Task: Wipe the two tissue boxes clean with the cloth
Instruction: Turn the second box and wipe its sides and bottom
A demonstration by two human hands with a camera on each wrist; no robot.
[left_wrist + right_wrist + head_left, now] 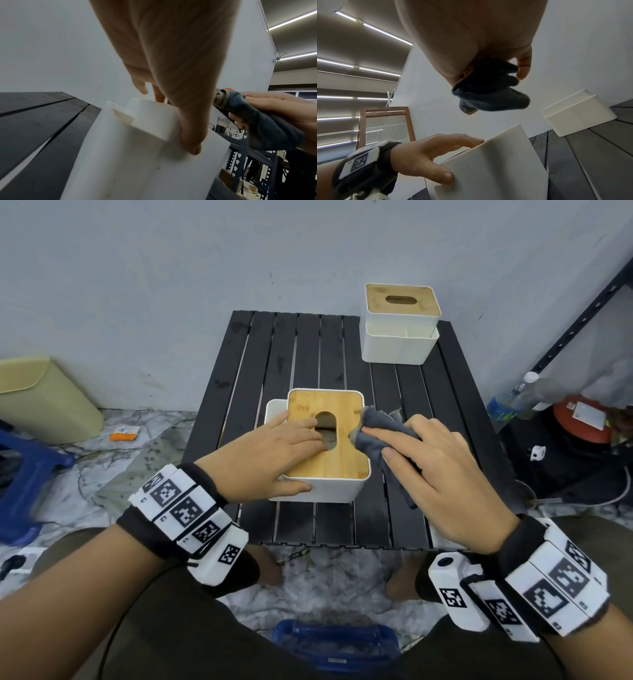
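From below, right hand bunches cloth; overhead, flat left hand steadies near tissue box.

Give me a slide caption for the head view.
Left hand steadies the near box while right hand holds the cloth at its lid.

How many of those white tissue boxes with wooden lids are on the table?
2. The near tissue box sits at the table's middle, under the left hand. The far tissue box stands at the back right corner, untouched.
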